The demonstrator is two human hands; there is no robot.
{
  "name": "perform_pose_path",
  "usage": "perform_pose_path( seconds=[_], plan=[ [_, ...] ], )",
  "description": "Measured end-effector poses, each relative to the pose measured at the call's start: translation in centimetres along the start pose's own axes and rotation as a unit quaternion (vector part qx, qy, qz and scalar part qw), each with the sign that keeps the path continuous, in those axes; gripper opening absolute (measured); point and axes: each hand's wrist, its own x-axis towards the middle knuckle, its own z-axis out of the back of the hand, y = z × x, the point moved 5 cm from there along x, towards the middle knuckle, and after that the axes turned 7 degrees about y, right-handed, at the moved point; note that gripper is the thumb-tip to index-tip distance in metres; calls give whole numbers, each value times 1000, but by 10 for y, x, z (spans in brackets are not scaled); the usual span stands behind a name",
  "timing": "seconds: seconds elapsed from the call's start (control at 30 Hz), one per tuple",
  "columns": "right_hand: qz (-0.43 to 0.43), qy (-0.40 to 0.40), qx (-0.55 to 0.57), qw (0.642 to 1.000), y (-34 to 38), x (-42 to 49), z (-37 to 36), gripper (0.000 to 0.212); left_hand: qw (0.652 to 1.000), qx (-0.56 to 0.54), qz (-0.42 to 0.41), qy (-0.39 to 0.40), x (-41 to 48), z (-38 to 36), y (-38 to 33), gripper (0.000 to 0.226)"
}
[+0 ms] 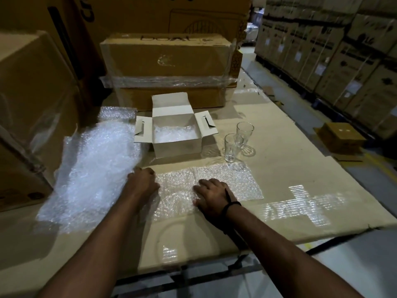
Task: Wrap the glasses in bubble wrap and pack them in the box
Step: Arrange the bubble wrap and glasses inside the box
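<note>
Two empty glasses (233, 147) stand upright just right of the open white box (177, 148), the near one overlapping the far one. Bubble wrap sheet (236, 181) lies flat in front of the box. Right hand (211, 195) palm down on it, fingers spread. Left hand (142, 181) at the sheet's left edge, fingers curled under. Fingertips hidden; cannot tell if it grips. Loose wrap pile (96, 164) left of the box.

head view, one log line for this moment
left hand: at bubble wrap sheet left edge | right hand: pressing sheet | glasses: two, unwrapped, upright right of box | box: open, wrap inside
</note>
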Motion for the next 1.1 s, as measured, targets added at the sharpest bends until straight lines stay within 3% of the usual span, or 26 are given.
perform_pose_path(
  seconds=[0.13, 0.2, 0.3, 0.43, 0.6, 0.7, 0.77, 0.83, 0.97, 1.1],
  plan=[
    [1, -11, 31, 999, -1, 3, 7, 54, 993, -100, 37, 42, 5, 4, 8, 25],
    [-6, -63, 54, 997, 4, 4, 17, 43, 985, -159, 38, 61, 8, 8, 4, 19],
    [-31, -165, 80, 983, 24, -5, 31, 61, 957, -280, 20, 68, 8, 18, -12, 15],
    [-99, -54, 161, 981, 59, -9, 36, 86, 940, -334, -11, 62, 6, 32, -39, 10],
    [-159, -72, 279, 944, 52, 4, 38, 37, 909, -402, -84, 69, 9, 39, -61, 27],
    [-185, -118, 381, 898, 10, -6, 44, 24, 873, -470, -124, -30, 10, 39, -59, 33],
    [-203, -141, 403, 881, -24, -17, 49, 21, 875, -445, -169, -89, 4, 28, -63, 21],
    [-240, -144, 397, 874, -58, -30, 50, 18, 896, -383, -214, -67, -1, 1, -75, 15],
    [-325, -139, 341, 871, -112, -56, 46, 21, 957, -182, -224, -44, -10, -52, -98, 38],
    [-403, -80, 239, 880, -138, -70, 39, 17, 976, -30, -218, 0, -12, -76, -119, 41]
  ],
)
